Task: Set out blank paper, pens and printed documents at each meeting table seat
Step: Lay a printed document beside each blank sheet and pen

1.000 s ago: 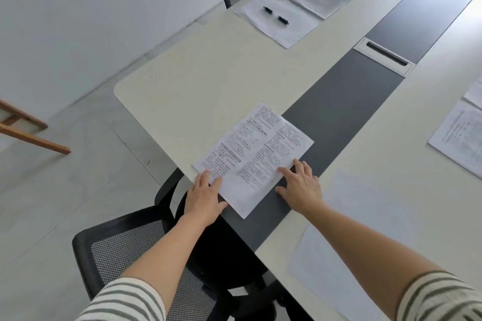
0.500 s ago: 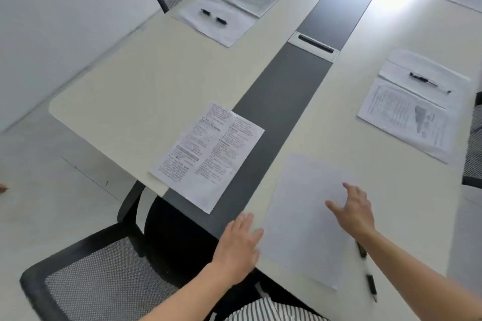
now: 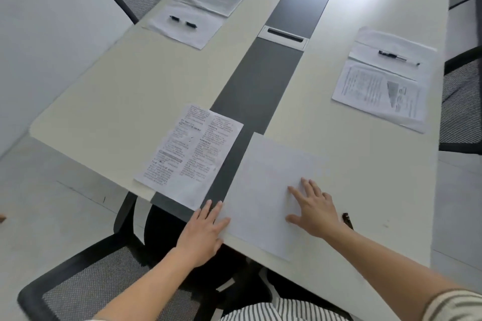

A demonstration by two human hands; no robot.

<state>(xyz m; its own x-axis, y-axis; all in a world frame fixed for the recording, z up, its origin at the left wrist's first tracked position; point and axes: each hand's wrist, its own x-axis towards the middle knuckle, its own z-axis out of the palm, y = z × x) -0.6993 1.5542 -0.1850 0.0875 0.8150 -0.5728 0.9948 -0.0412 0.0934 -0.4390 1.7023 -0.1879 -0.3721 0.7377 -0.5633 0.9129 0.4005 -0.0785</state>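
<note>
1. Blank white paper sheet (image 3: 263, 185): lies flat with its left edge over the dark grey centre strip (image 3: 260, 81) of the pale meeting table (image 3: 117, 91). Its near corner reaches the table's end edge.
2. Right hand (image 3: 315, 208): open, fingers spread, pressing flat on the sheet, right of the strip.
3. Left hand (image 3: 206, 229): open, straight fingers touching the sheet's near-left edge, at the strip's near end.
4. Printed white two-column document (image 3: 187, 154): left of the strip, its right edge over it, just beside the blank sheet.
5. Risks, as judged: a sideways push may skew the sheet or slide it off the end edge. The right forearm could knock the dark pen (image 3: 347, 220) off the table.
6. Hard to make out: the pen, right of the strip, is mostly hidden behind the right wrist. The document's print is too blurred to read.
</note>
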